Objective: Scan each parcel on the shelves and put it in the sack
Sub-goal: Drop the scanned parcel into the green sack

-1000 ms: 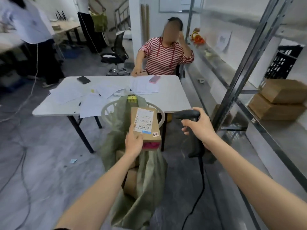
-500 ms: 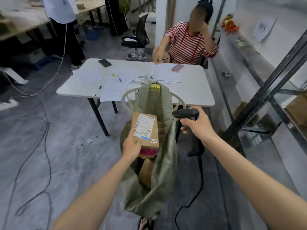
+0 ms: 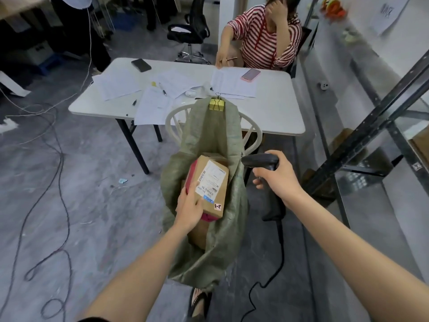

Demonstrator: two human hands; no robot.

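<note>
My left hand (image 3: pixel 189 206) grips the near end of a brown cardboard parcel (image 3: pixel 212 182) with a white label and red tape. The parcel sits tilted in the open mouth of the green woven sack (image 3: pixel 218 242). A yellow binder clip (image 3: pixel 217 105) pins the sack's top to a white chair (image 3: pixel 176 119). Another brown parcel (image 3: pixel 197 233) lies deeper inside the sack. To the right of the sack, my right hand (image 3: pixel 277 177) holds a black barcode scanner (image 3: pixel 261 161) by its handle, its cable (image 3: pixel 276 259) trailing to the floor.
A white table (image 3: pixel 274 108) with papers, pens and two phones stands beyond the sack, and a person in a striped top sits behind it. Metal shelving (image 3: pixel 371 126) runs along the right. Cables (image 3: pixel 60 182) loop over the grey floor at left. My sandalled foot (image 3: pixel 200 300) stands below the sack.
My left hand has lowered the parcel from in front of the scanner into the sack's mouth. The view has tipped downward. The right hand stays beside the sack with the scanner.
</note>
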